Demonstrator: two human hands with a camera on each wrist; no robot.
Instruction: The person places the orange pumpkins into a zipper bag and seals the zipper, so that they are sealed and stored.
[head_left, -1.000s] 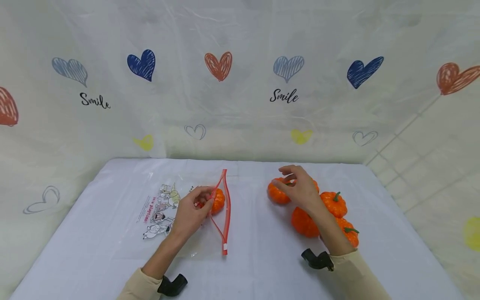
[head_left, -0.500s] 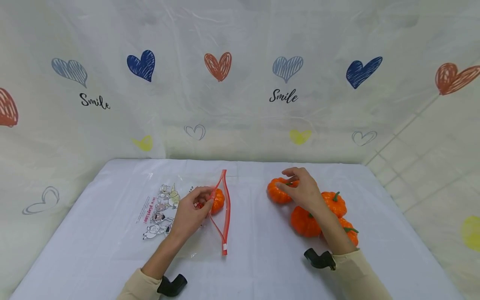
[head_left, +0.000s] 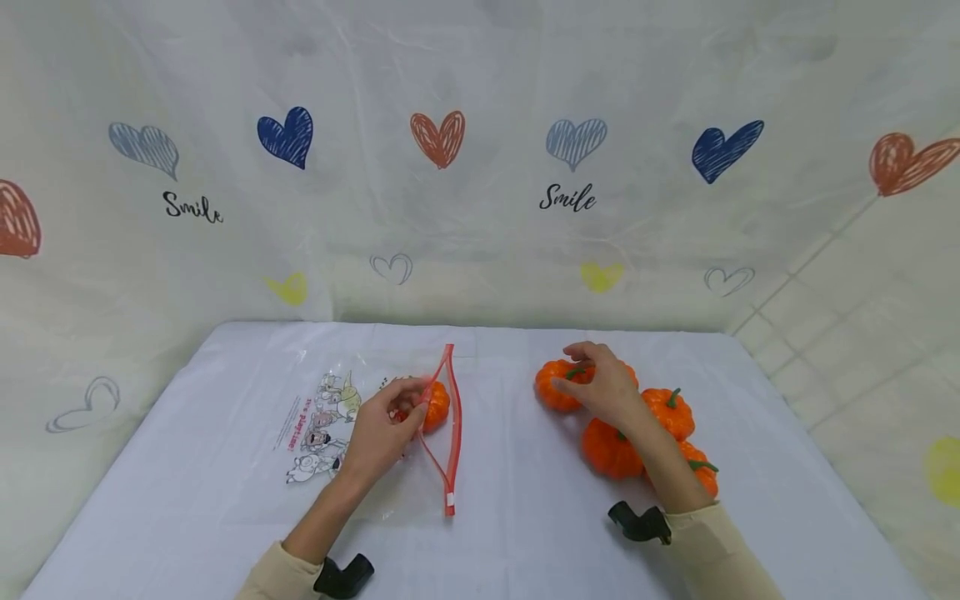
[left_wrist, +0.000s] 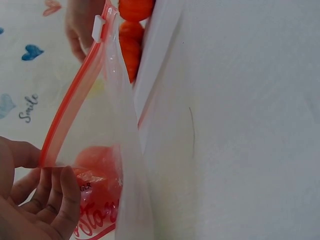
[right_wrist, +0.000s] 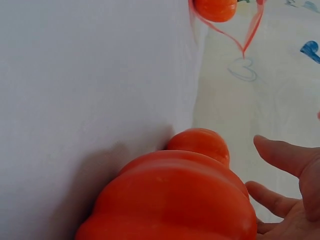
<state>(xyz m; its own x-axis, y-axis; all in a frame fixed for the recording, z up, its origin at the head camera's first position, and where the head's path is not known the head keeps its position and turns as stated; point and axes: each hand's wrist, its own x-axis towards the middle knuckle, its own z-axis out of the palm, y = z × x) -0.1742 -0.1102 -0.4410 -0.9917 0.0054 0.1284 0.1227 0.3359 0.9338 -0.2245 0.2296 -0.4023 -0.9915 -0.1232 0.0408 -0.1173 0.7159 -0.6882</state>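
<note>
My left hand (head_left: pixel 386 425) pinches the upper edge of a clear zip bag (left_wrist: pixel 70 100) between thumb and fingers, and its red-trimmed mouth gapes to the right. Inside, near that mouth, is a small orange pumpkin (head_left: pixel 437 408); the bag's printed film partly covers it in the left wrist view. My right hand (head_left: pixel 606 387) hovers over the group of pumpkins, thumb and fingers spread and holding nothing. Its thumb overlaps the back-left pumpkin (head_left: pixel 553 392) in the head view. Closer to me are a front pumpkin (head_left: pixel 609 450) and two more, partly behind the forearm.
A pumpkin (head_left: pixel 670 412) with a green stem lies right of my right wrist, another (head_left: pixel 699 477) in front of it. The bag's slider (head_left: pixel 450 499) is at the near end of its mouth. White cloth (head_left: pixel 517 517) covers the table; a printed curtain (head_left: pixel 495 225) hangs behind.
My right hand has shifted slightly right over the pumpkins, and its thumb has come lower. My left hand keeps its hold on the bag in the same place.
</note>
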